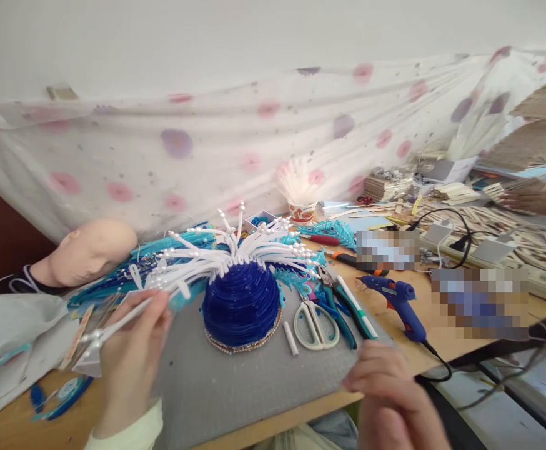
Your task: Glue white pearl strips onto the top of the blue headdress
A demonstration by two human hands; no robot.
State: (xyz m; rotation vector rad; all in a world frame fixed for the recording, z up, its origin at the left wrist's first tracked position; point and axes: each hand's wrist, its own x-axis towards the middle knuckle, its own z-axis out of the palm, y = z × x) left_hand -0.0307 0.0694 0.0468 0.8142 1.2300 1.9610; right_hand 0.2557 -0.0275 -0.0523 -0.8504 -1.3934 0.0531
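My left hand (135, 337) pinches a white, pearl-tipped stem (125, 320) to the left of the headpiece. The headpiece has a dark blue domed cap (241, 304) with a beaded rim, and it rests on a grey mat (235, 390). White stems tipped with pearls (183, 255) fan out from its top. My right hand (390, 381) is near the mat's front right edge, its fingers curled; whether anything is between them is hidden. White-handled scissors (317, 325) and a short white stick (290, 339) lie right of the cap.
A blue glue gun (399, 303), pliers (343, 300) and a power strip (545, 281) are on the right. A mannequin head (92, 251) lies at left. Behind stands a paper cup (302, 212) with translucent sticks. Another person's hand (538, 199) is at far right.
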